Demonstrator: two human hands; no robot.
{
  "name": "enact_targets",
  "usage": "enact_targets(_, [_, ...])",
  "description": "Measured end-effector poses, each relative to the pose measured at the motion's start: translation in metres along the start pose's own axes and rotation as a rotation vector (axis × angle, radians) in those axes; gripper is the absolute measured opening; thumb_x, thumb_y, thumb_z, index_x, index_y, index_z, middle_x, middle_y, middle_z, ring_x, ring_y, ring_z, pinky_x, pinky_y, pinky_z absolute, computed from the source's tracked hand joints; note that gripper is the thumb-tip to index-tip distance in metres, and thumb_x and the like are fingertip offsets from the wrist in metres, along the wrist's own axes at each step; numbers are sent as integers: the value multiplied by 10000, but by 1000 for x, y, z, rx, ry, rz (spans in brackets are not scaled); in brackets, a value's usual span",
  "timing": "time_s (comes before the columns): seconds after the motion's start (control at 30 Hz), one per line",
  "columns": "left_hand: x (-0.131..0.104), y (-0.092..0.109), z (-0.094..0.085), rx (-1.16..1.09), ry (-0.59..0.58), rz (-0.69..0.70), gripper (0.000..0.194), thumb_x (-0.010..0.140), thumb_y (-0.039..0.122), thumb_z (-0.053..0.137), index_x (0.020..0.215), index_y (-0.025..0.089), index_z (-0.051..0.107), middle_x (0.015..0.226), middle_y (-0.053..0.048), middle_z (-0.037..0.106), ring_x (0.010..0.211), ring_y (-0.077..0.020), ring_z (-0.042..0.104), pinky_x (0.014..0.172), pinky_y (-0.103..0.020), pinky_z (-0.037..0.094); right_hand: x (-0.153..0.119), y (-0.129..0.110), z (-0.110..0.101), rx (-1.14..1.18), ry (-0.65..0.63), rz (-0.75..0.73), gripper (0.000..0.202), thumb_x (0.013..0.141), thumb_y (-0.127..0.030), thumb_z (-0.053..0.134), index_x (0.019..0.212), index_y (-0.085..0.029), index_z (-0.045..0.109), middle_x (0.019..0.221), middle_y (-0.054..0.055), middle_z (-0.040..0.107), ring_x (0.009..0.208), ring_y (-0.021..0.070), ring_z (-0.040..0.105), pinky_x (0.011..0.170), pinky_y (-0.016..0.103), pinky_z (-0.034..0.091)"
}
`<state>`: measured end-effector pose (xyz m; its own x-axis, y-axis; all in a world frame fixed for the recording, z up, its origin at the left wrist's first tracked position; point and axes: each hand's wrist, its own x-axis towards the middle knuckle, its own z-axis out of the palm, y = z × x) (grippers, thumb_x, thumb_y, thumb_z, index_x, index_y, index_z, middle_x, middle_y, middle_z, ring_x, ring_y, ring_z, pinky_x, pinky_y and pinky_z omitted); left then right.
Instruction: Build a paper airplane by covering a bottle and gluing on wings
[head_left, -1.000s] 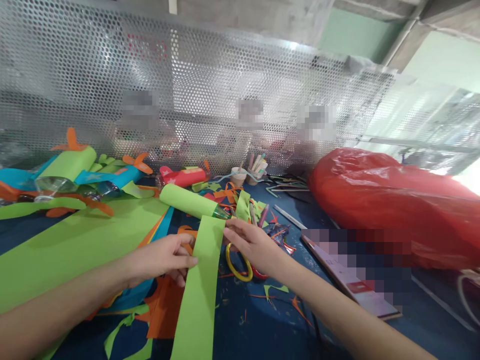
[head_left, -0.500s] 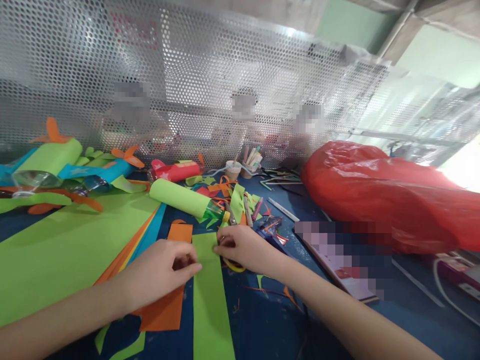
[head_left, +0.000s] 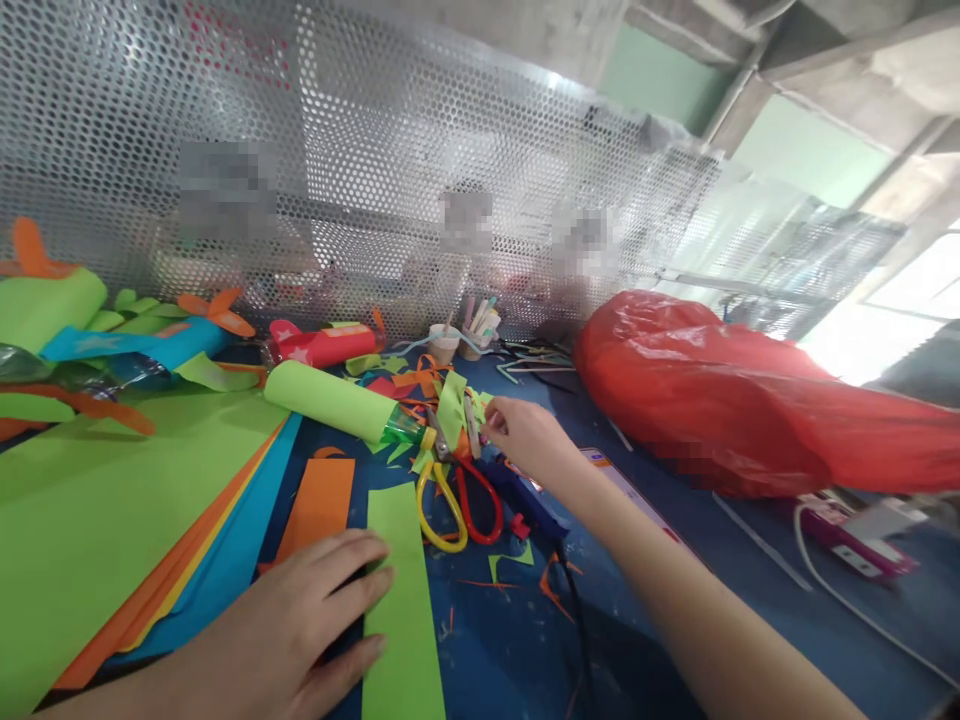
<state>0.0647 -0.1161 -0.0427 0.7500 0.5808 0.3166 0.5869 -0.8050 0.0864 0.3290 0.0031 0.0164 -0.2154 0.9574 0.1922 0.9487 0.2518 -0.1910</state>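
Observation:
My left hand lies low in the view with its fingers stretched out, the tips on the left edge of a long green paper strip. An orange paper strip is partly under that hand. My right hand is over the pile of scraps, its fingers curled together; whatever they may hold is hidden. Just left of its fingertips lies a greyish pen-like stick. Scissors with one yellow and one red handle rest below, next to a blue tool with a black cord.
A green-paper-wrapped bottle lies behind the strips. Large coloured sheets cover the left. Paper-covered bottles stand behind them. Cups of pens, a red plastic bag and a phone-like tablet are farther off.
My right hand has left the green strip and moved up and right to the scraps, uncovering the scissors. My left hand has moved down and opened out on the strip. The view has shifted right.

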Motion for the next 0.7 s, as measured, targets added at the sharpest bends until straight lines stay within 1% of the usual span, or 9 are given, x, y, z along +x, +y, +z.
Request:
enact_targets(0.07, [-1, 1, 1, 59, 21, 16, 349, 912, 349, 502, 1197, 180, 612, 1216, -106, 663, 1077, -269, 643, 848, -363, 584, 4, 7, 13, -22, -38, -29, 170, 782, -150, 618, 948, -150, 652, 811, 72, 714, 785, 211, 643, 673, 255, 396])
enact_targets(0.13, [-2, 3, 2, 80, 33, 12, 362, 915, 373, 498, 1202, 184, 614, 1222, -98, 662, 1085, -259, 640, 860, -341, 578, 6, 8, 24, -33, -60, -50, 190, 783, -168, 623, 971, -158, 644, 802, 56, 710, 784, 199, 643, 679, 246, 397])
enact_targets(0.2, [-3, 3, 2, 70, 29, 4, 375, 918, 386, 493, 1220, 193, 602, 1238, -91, 652, 1103, -252, 628, 880, -335, 567, 5, 6, 30, -33, -78, -60, 188, 790, -185, 612, 974, -167, 644, 773, 45, 703, 744, 191, 640, 648, 242, 392])
enact_targets(0.27, [-3, 2, 2, 47, 23, 6, 370, 921, 367, 489, 1232, 194, 593, 1239, -94, 647, 1114, -252, 617, 896, -346, 558, 3, 2, 31, -19, -93, -61, 201, 779, -172, 605, 974, -176, 654, 736, 34, 698, 691, 183, 633, 600, 237, 378])
enact_targets(0.4, [-5, 3, 2, -7, 0, 10, 369, 915, 322, 498, 1262, 217, 571, 1199, -96, 655, 1106, -262, 608, 902, -381, 553, 0, -5, 19, 42, -64, -22, 232, 754, -146, 592, 951, -174, 711, 688, 37, 697, 642, 179, 621, 569, 239, 366])
enact_targets(0.5, [-6, 7, 4, -38, 9, -69, 351, 905, 327, 510, 1234, 241, 596, 1170, -89, 659, 1100, -273, 598, 908, -402, 544, -3, -12, 5, 121, 11, 16, 277, 807, -167, 516, 979, -159, 734, 675, 43, 696, 624, 174, 612, 571, 248, 378])
enact_targets(0.57, [-6, 9, 4, -46, 14, -113, 350, 904, 346, 507, 1227, 253, 605, 1178, -86, 656, 1113, -282, 589, 921, -416, 535, -5, -18, -5, 193, 52, 8, 315, 867, -231, 452, 991, -169, 735, 681, 32, 697, 621, 165, 609, 570, 247, 395])
enact_targets(0.63, [-5, 9, 3, -43, -17, -94, 377, 911, 377, 488, 1252, 251, 590, 1209, -97, 647, 1125, -290, 589, 914, -417, 541, -7, -24, -12, 267, 79, -20, 361, 912, -329, 411, 1014, -179, 723, 743, 29, 709, 659, 160, 618, 586, 244, 422])
enact_targets(0.7, [-3, 8, 1, -26, -65, -61, 406, 922, 397, 465, 1276, 231, 573, 1245, -122, 629, 1133, -302, 592, 885, -420, 559, -9, -29, -15, 396, 96, -58, 351, 885, -397, 486, 1042, -170, 703, 787, 34, 710, 676, 159, 619, 598, 246, 446])
